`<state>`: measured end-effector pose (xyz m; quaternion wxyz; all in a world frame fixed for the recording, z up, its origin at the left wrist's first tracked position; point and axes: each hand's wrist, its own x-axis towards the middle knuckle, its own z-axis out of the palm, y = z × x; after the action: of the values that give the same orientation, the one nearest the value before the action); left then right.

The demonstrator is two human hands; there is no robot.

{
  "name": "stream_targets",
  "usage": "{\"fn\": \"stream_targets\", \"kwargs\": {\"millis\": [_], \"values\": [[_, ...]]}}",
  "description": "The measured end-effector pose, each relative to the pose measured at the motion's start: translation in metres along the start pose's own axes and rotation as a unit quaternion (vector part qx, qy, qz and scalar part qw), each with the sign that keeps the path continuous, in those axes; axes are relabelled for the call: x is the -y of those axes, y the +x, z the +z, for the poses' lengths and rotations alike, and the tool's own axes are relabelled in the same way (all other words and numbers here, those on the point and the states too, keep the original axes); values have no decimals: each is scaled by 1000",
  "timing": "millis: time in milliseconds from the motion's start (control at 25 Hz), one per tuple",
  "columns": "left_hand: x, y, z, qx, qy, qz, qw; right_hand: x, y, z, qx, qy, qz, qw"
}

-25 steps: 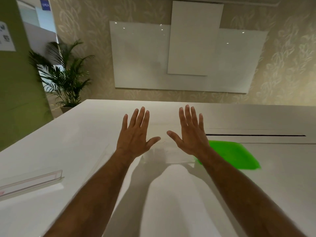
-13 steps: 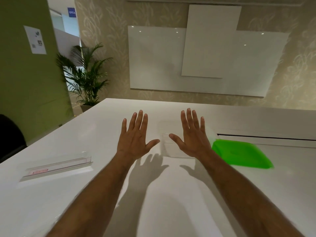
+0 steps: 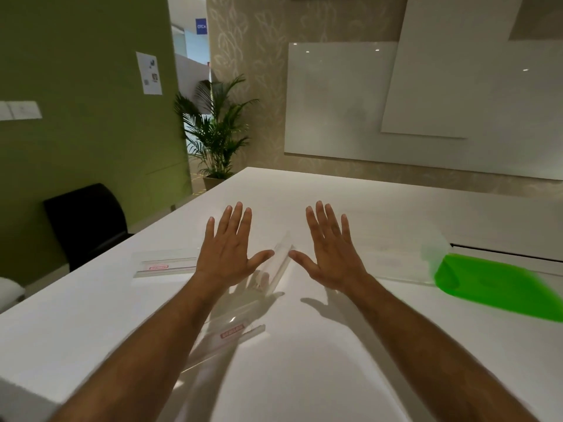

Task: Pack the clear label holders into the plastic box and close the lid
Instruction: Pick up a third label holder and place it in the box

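1. At the far left, a black chair (image 3: 88, 220) stands against a green wall (image 3: 82, 117), beside the white table (image 3: 304, 360) that fills the lower part of the view.
2. A potted palm (image 3: 216, 132) stands on the floor past the table's far left corner.
3. On the table's left side lies a clear label holder (image 3: 166, 264), flat, with a small red-printed strip showing through it.
4. The left hand (image 3: 228, 254) is held above the table, palm down, fingers spread wide and holding nothing. Its thumb points toward the right hand.
5. Under the left forearm, nearer the viewer, lies a second clear holder (image 3: 227, 333) with a red label, partly hidden by the arm.
6. Between the two thumbs, a third clear holder (image 3: 278, 266) rests on the table, angled away from the viewer. Whether either thumb touches it cannot be told.
7. The right hand (image 3: 332, 254) mirrors the left: palm down, fingers splayed, empty.
8. To the right of the right hand sits the clear plastic box (image 3: 396, 257), faint against the white table.
9. Just beside the box, at the far right, lies the bright green lid (image 3: 493, 284), flat on the table and blurred.
10. A large whiteboard (image 3: 341, 102) hangs on the patterned wall behind.
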<state>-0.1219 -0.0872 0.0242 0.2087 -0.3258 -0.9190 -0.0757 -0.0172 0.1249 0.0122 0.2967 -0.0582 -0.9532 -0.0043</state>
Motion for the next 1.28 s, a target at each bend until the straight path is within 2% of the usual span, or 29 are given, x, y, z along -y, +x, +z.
{"fn": "stream_targets", "kwargs": {"millis": [120, 240, 400, 520, 680, 920, 1040, 1280], "values": [[13, -19, -13, 42, -23, -13, 999, 32, -4, 0, 38, 103, -55, 992], [20, -40, -30, 82, -87, -15, 993, 63, -14, -13, 128, 216, -88, 964], [25, -70, -53, 160, -181, -33, 970, 87, -28, -20, 198, 266, -134, 934], [26, -93, -64, 226, -185, -37, 956, 93, -34, -14, 222, 283, -150, 921], [25, -107, -63, 267, -162, -31, 950, 93, -37, -8, 227, 336, -119, 906], [21, -101, -59, 226, -211, -31, 951, 83, -42, -13, 192, 400, -56, 894], [14, -90, -54, 207, -287, -38, 934, 69, -50, -16, 148, 422, -16, 894], [8, -73, -54, 196, -355, -41, 913, 50, -64, -23, 89, 380, -124, 912]]}}
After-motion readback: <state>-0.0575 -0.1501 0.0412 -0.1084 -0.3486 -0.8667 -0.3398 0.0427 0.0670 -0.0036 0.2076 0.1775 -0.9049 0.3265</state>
